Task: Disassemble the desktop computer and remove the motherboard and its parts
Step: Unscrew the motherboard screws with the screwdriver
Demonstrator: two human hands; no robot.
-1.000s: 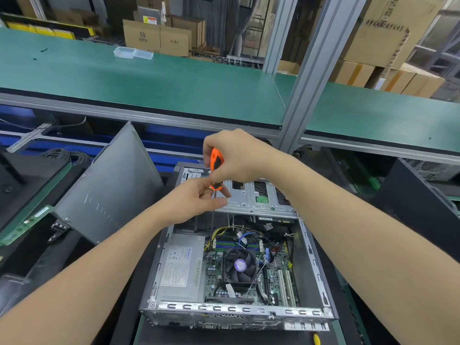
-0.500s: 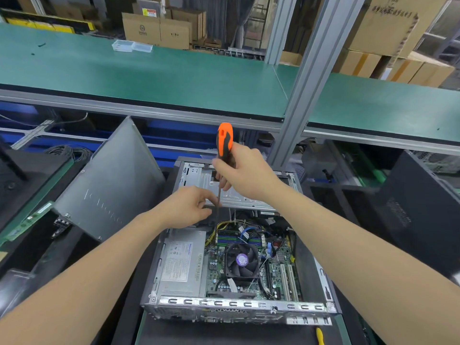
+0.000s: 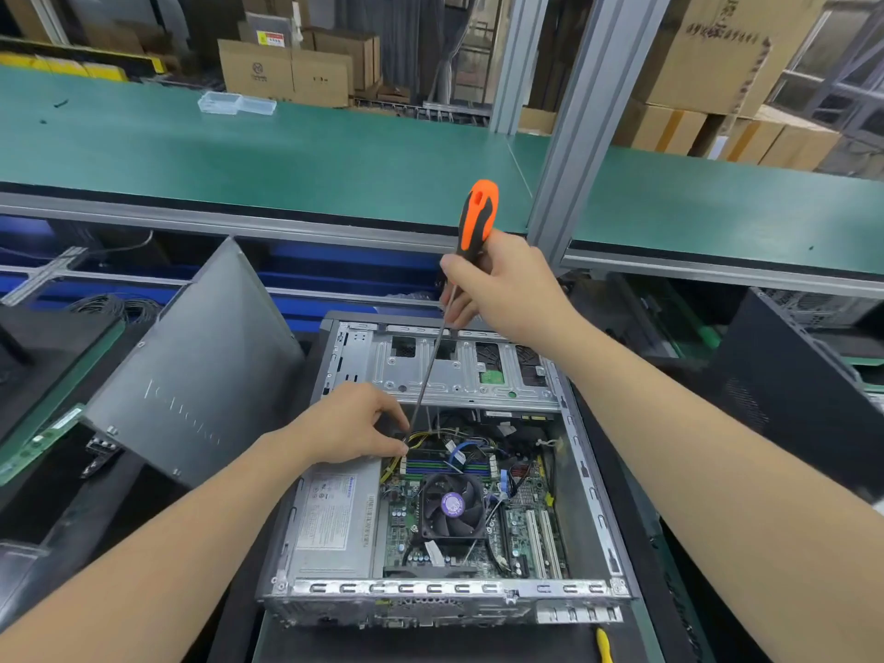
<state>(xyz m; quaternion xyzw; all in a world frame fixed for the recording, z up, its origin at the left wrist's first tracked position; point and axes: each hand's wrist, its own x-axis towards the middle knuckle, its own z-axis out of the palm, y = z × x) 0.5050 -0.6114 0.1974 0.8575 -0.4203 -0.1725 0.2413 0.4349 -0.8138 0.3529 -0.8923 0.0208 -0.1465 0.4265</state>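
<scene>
The open desktop case (image 3: 430,588) lies flat in front of the person, with the motherboard (image 3: 519,519) still seated on its floor. The board sits between the power supply (image 3: 335,514) on the left and the case's right wall, and the cooler fan (image 3: 452,504) sits on top of it. The right hand (image 3: 502,289) is wrapped around the lower part of the orange handle of a screwdriver (image 3: 478,217), raised above the drive cage (image 3: 459,375). From there the long shaft slants down and to the left, crossing the cage to end at the board's far-left corner. The left hand (image 3: 349,428) is already there, and its thumb and forefinger appear to pinch the tip (the screw itself cannot be made out among the yellow wires). The left hand is therefore the nearer one to the fastening, while the right supplies the turning from well above. The next move likely depends on the tilted shaft seating squarely.
</scene>
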